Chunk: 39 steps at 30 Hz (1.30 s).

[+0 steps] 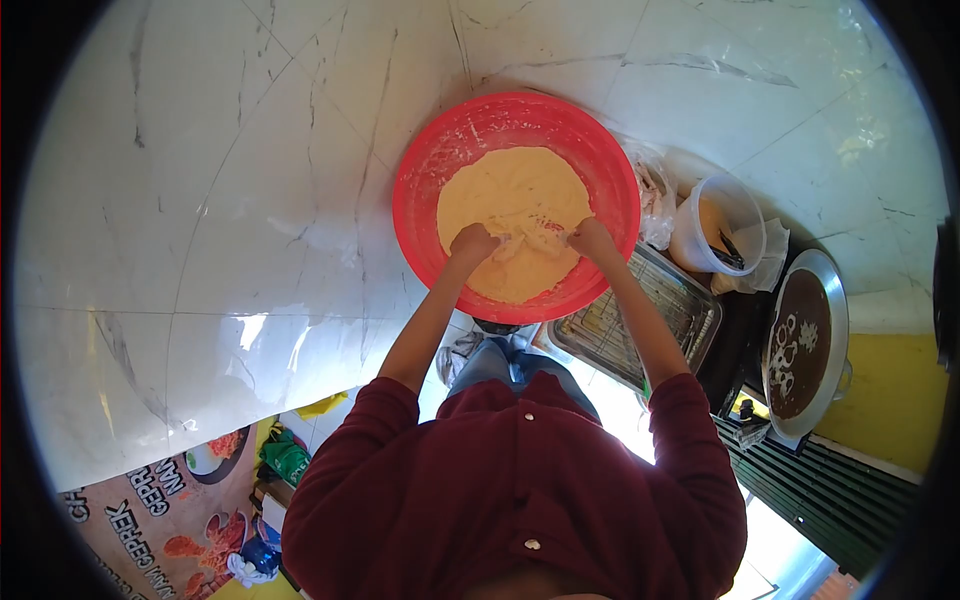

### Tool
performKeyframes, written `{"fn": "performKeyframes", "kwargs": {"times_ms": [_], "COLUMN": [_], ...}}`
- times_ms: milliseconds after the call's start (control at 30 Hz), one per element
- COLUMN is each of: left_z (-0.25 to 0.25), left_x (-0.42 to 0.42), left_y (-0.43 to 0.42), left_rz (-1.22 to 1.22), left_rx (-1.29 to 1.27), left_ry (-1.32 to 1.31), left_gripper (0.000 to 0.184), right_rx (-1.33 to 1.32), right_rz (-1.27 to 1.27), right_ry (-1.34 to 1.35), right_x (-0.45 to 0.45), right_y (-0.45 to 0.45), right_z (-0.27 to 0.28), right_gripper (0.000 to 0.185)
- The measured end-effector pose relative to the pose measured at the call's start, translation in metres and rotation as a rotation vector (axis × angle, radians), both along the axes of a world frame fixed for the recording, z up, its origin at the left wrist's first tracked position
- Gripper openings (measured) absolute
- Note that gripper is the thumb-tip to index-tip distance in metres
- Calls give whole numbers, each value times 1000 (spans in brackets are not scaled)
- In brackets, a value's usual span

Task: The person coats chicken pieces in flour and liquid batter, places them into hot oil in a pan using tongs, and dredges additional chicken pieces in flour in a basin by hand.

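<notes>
A large red basin (418, 190) holds a wide bed of pale yellow flour (510, 185). My left hand (473, 244) is down at the flour on the left side, fingers closed at a pale, flour-covered piece (505, 244). On the right side of the flour, my right hand (592, 238) has its fingers curled together; what they pinch is too small to make out. Between the hands the flour is heaped and uneven, with a reddish patch showing through. Coated lumps there blend into the flour, so their kind is unclear.
Right of the basin are a wire rack on a metal tray (650, 315), a clear plastic bag (655, 195), and a translucent tub (720, 225) with a black-handled utensil. Farther right, a wide pan (808, 345) holds dark liquid with pale foam. Marble-patterned tiles (270, 200) surround the basin.
</notes>
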State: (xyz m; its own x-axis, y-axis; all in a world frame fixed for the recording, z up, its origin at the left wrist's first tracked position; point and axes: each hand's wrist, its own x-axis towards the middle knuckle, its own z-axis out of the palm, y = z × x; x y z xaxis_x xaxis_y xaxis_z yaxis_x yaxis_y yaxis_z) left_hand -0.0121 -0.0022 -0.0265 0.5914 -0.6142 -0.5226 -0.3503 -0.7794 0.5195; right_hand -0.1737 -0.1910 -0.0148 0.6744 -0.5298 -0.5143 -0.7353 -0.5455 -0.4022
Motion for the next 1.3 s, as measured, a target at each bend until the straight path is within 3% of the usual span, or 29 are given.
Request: {"fn": "performKeyframes", "kwargs": {"times_ms": [67, 100, 167, 300, 367, 500, 567, 667, 800, 867, 1000, 1067, 1100, 1167, 1200, 1267, 1300], "left_z": [17, 17, 14, 33, 21, 48, 39, 7, 8, 8, 3, 1, 1, -3, 4, 31, 38], "left_x": [-11, -17, -32, -54, -64, -74, -73, -64, -65, -70, -75, -75, -80, -92, -92, -98, -108], "left_y": [2, 4, 8, 3, 3, -4, -4, -10, -16, -17, -25, -25, -28, -34, -46, -66, -79], "left_rz": [50, 45, 59, 96, 140, 67, 58, 93, 65, -40, 55, 81, 52, 119, 87, 51, 25], "left_rx": [-19, -21, -221, -114, -425, -266, -255, -246, -177, -312, -304, -176, -191, -558, -575, -404, -407], "left_ry": [-51, -54, -156, -81, -241, -214, -253, -322, -229, -339, -417, -282, -285, -355, -347, -9, 1], "left_gripper": [38, 38, 37, 39, 42, 41, 41, 38, 40, 44, 42, 44, 44, 36, 36, 40, 40], "right_rx": [-393, -395, -523, -363, -791, -502, -386, -555, -801, -479, -401, -717, -735, -648, -673, -222, -387], "right_rz": [61, 55, 117, 39, 171, 96, 100, 111, 180, 244, 157, 214, 187, 3, -24, -7, -123], "right_ry": [-172, -173, -444, -284, -486, -556, -362, -432, -431, -381, -345, -453, -446, -880, -871, -580, -658], "right_x": [-10, -16, -27, -29, -38, -44, -43, -29, -20, -25, -29, -35, -40, -57, -69, -104, -121], "right_y": [1, 7, 24, 35, 39, 39, 38, 20, 15, 16, 17, 18, 19, 18, 5, -24, -41], "right_z": [-15, -9, 16, 29, 21, 43, 52, 7, -2, 27, 36, 21, 26, 46, 65, 102, 102], "right_gripper": [24, 24, 18, 17, 17, 7, 7, 18, 19, 18, 17, 18, 18, 12, 12, 16, 19]}}
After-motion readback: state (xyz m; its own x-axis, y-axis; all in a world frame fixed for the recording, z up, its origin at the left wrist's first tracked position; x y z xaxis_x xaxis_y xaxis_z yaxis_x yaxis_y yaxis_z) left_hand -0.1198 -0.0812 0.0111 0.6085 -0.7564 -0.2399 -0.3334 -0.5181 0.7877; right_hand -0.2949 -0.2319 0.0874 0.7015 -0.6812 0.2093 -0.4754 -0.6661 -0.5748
